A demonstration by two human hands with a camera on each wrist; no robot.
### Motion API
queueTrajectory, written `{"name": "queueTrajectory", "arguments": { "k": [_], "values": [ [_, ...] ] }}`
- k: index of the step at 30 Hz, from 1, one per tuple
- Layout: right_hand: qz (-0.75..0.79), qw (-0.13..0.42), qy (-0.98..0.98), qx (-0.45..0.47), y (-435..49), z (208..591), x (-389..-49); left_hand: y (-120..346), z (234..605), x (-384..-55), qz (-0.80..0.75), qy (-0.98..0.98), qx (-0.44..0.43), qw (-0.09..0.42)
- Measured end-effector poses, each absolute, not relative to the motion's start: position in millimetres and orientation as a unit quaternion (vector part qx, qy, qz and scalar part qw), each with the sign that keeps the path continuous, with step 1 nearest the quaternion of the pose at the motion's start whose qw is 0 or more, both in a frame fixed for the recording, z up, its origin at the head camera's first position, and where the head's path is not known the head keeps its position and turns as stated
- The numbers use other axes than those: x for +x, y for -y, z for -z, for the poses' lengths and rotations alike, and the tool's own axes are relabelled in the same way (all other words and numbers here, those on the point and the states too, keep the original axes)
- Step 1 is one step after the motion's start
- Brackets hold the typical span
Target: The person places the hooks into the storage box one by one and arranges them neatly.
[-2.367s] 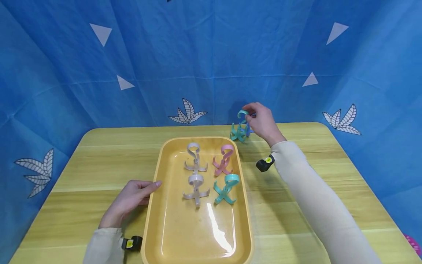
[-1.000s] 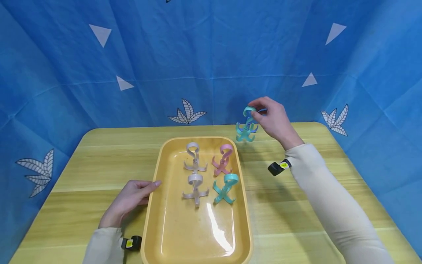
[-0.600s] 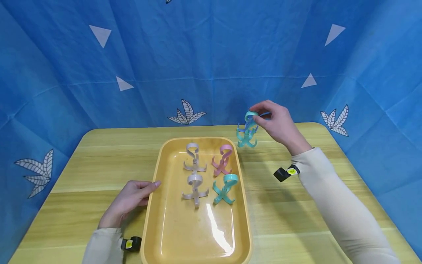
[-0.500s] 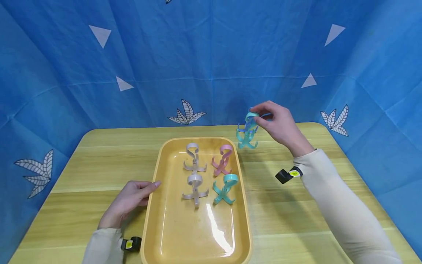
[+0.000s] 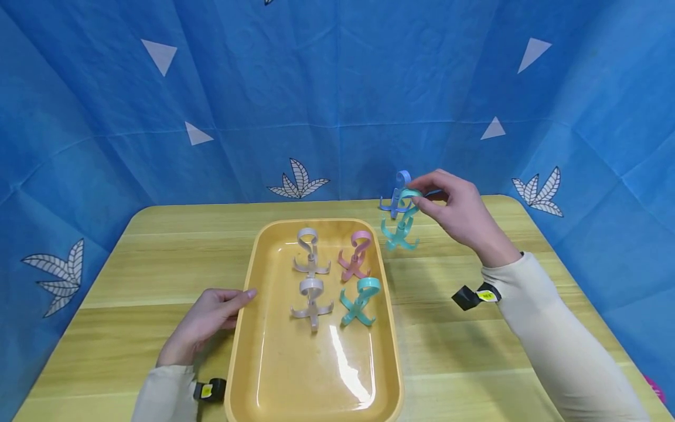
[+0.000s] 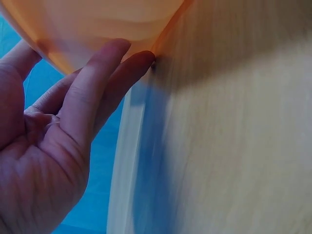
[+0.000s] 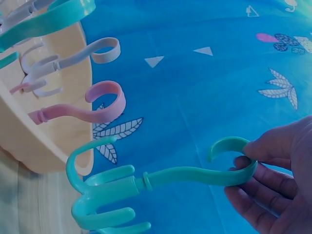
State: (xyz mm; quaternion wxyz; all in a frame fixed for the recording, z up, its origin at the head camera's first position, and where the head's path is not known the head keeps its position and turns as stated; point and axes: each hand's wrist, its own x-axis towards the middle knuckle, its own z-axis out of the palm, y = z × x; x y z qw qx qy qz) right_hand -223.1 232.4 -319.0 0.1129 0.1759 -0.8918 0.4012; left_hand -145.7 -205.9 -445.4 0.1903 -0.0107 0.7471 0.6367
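Note:
My right hand pinches the curled top of a teal claw hook, which hangs with its upturned prongs below, right of the tray's far corner. In the right wrist view, thumb and fingers close on the curl of this teal claw hook. A blue claw hook stands just behind it at the table's back edge, partly covered. My left hand grips the left rim of a yellow tray, thumb on top. In the left wrist view, the left hand's fingers lie against the tray.
Inside the tray stand two pale grey claw hooks, one far and one nearer, beside a pink claw hook and another teal claw hook. Blue patterned cloth hangs around the wooden table.
My right hand has drawn the teal claw hook nearer and to the right, away from the back edge. The blue claw hook behind shows more. The left hand and tray stay put.

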Motion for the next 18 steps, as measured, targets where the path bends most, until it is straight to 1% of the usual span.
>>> {"name": "queueTrajectory", "arguments": {
  "k": [5, 10, 18],
  "values": [
    [-0.397, 0.119, 0.893, 0.177, -237, 318, -215, 207, 445, -147, -0.636, -0.75, -0.017, 0.181],
    [-0.392, 0.114, 0.895, 0.181, -243, 316, -199, 206, 447, -146, -0.636, -0.749, -0.02, 0.184],
    [-0.369, 0.124, 0.894, 0.223, -249, 313, -176, 206, 446, -145, -0.644, -0.741, -0.013, 0.189]
  ]
}}
